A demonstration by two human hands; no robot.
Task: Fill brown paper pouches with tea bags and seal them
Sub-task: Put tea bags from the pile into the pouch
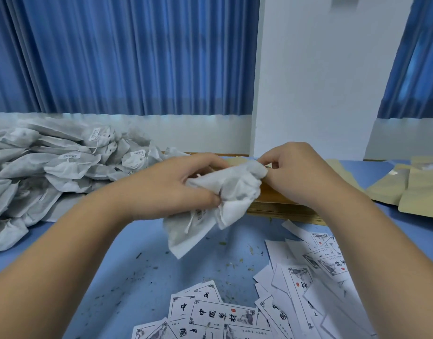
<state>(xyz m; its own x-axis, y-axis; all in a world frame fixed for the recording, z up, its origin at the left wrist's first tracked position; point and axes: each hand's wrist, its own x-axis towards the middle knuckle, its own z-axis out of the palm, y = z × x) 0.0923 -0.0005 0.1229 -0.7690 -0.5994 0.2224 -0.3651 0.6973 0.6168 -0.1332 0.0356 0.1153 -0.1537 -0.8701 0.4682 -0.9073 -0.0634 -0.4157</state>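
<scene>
Both hands hold a bunch of white fabric tea bags (218, 201) above the blue table. My left hand (178, 184) grips the bunch from the left with curled fingers and thumb. My right hand (301, 172) pinches its upper right corner. One bag hangs down from the bunch with a string and a small label. A stack of flat brown paper pouches (279, 199) lies right behind and under the hands, partly hidden by them.
A big heap of white tea bags (46, 172) covers the table's left side. Printed white labels (235, 316) lie scattered at the near and right edges. More brown pouches (406, 189) lie at the far right. Tea crumbs dot the blue tabletop (137, 253).
</scene>
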